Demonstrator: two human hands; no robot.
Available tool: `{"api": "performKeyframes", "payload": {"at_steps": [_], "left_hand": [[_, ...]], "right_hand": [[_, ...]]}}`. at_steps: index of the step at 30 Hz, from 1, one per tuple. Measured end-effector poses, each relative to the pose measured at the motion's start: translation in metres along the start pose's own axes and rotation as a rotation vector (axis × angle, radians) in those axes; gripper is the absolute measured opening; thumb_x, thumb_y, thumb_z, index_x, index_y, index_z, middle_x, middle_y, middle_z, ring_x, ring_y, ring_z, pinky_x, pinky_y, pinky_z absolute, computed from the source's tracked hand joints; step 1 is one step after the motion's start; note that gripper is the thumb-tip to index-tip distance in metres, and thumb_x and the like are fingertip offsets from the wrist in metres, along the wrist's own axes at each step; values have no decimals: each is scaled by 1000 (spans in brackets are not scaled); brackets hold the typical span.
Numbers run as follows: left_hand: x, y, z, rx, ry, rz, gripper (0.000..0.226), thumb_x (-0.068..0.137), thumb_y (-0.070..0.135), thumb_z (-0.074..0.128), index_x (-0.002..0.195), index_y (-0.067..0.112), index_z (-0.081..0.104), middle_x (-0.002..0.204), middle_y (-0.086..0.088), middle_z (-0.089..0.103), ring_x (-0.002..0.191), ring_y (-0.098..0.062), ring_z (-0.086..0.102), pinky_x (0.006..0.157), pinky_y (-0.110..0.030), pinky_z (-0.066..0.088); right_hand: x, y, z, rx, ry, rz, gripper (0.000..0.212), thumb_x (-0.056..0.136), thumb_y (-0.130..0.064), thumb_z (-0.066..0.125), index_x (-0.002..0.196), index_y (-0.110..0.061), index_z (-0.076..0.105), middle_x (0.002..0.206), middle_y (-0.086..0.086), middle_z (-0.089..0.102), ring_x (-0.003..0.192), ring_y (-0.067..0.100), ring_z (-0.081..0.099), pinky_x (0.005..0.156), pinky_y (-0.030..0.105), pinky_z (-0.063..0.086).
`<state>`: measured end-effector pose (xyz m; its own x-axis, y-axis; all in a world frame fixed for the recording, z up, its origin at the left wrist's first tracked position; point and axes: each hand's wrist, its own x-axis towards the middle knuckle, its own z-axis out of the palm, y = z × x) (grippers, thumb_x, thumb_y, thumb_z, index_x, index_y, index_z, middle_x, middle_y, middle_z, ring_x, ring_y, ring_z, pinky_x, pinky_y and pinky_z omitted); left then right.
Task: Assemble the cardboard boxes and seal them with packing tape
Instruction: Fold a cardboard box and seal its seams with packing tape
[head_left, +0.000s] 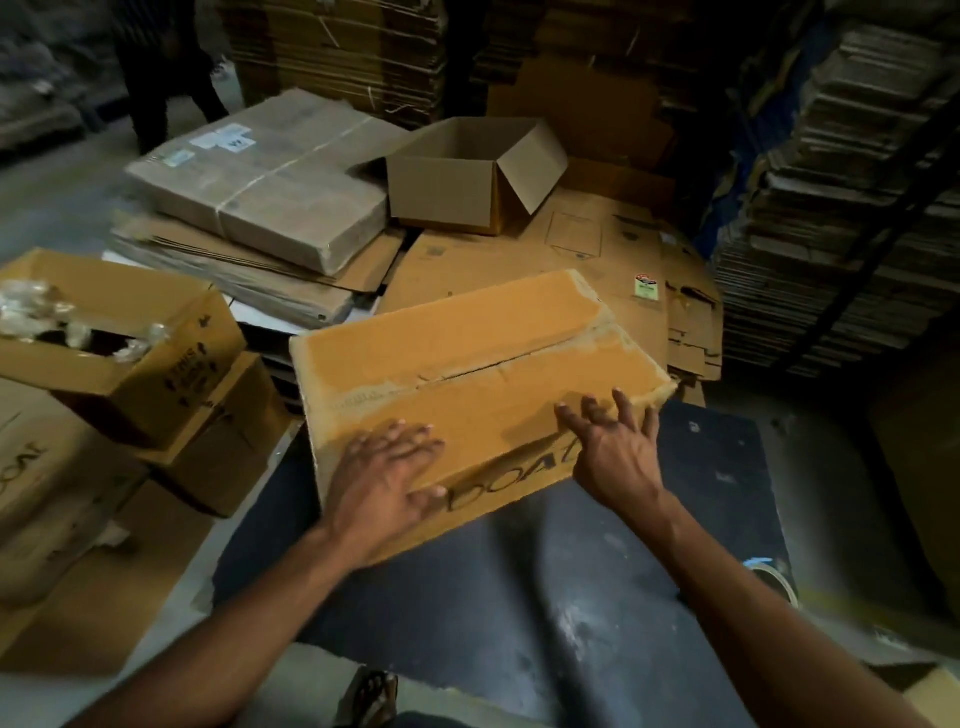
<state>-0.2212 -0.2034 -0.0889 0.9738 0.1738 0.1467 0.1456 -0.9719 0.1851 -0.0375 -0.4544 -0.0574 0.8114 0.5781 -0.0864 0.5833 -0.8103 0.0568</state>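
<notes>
Stacks of flat cardboard (841, 182) fill the back and right of the room — plenty left to assemble, by the look of it. On the dark tabletop (571, 597) sits the box (467, 374) in hand, tilted, its top flaps folded down and meeting along a centre seam that looks untaped, with torn remnants of old tape beside it. Behind it stands an open box (457, 176), erected but with its flaps up, so sealing it is also to do. At left a box of scraps (119, 338) rests on other cartons. The left hand (387, 467) lies flat on the near flap, fingers straight, pressing rather than gripping. The right hand (610, 447) is spread open at the box's near right edge, holding nothing. The tape roll (774, 579) lies at the tabletop's right edge, untouched — taping seems the next step.
</notes>
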Motion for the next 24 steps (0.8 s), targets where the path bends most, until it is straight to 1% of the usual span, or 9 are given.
{"api": "performKeyframes", "payload": {"at_steps": [4, 8, 10, 12, 14, 16, 19, 21, 24], "left_hand": [[24, -68, -30, 173, 30, -177, 45, 85, 39, 82, 127, 29, 71, 133, 2, 70, 125, -27, 61, 103, -48, 44], [62, -78, -43, 293, -63, -262, 40, 81, 20, 78, 120, 27, 71, 125, 1, 70, 118, -26, 62, 100, -45, 46], [72, -70, -42, 270, -43, -287, 33, 83, 17, 75, 115, 26, 71, 120, 1, 70, 115, -26, 62, 96, -45, 47], [73, -59, -36, 128, 46, -354, 36, 86, 13, 73, 121, 22, 71, 129, -5, 69, 120, -29, 61, 100, -48, 48], [61, -36, -29, -88, 147, -440, 46, 91, 16, 70, 137, 19, 64, 152, -14, 53, 139, -34, 47, 112, -54, 42], [38, -5, -18, -292, 169, -527, 60, 96, 31, 69, 152, 26, 47, 169, -14, 24, 156, -34, 18, 123, -57, 26], [0, 41, -1, -502, 126, -598, 84, 93, 53, 68, 162, 39, 23, 172, -7, -18, 157, -26, -18, 125, -56, 13], [-10, 61, 9, -624, 72, -613, 86, 92, 52, 70, 163, 39, 22, 168, -4, -31, 156, -30, -22, 125, -54, 14], [-1, 64, 17, -642, 36, -605, 77, 90, 45, 76, 157, 38, 38, 164, 0, -39, 156, -37, -16, 123, -52, 22]], "right_hand": [[-43, -53, -8, 28, -32, -92, 72, 85, -43, 71, 151, -31, 43, 151, 8, 50, 149, 40, 31, 114, 73, 18], [-70, -115, -17, 169, 17, -277, 50, 83, -42, 53, 132, -34, 55, 113, 2, 66, 114, 32, 59, 99, 51, 43], [-71, -131, -21, 287, -13, -354, 46, 87, -41, 49, 132, -36, 53, 106, -1, 67, 103, 29, 64, 86, 42, 51], [-62, -125, -20, 461, -59, -361, 50, 89, -41, 52, 139, -39, 52, 105, -3, 71, 96, 25, 67, 82, 40, 56], [-46, -100, -14, 560, 5, -303, 53, 90, -43, 55, 143, -38, 54, 114, -3, 71, 108, 23, 65, 92, 42, 55], [-28, -59, -10, 511, 134, -173, 52, 95, -46, 55, 146, -33, 54, 135, -1, 66, 131, 29, 53, 106, 49, 47], [-8, 15, -5, 434, 101, 156, 59, 101, -52, 54, 156, -35, 39, 161, 4, 40, 151, 35, 28, 118, 59, 31], [-7, 49, 5, 499, 11, 261, 66, 100, -61, 50, 158, -36, 32, 162, 8, 37, 148, 35, 33, 115, 61, 36], [-23, 65, 19, 593, -40, 263, 69, 97, -63, 51, 157, -33, 35, 144, 12, 52, 125, 31, 57, 98, 48, 53]]}}
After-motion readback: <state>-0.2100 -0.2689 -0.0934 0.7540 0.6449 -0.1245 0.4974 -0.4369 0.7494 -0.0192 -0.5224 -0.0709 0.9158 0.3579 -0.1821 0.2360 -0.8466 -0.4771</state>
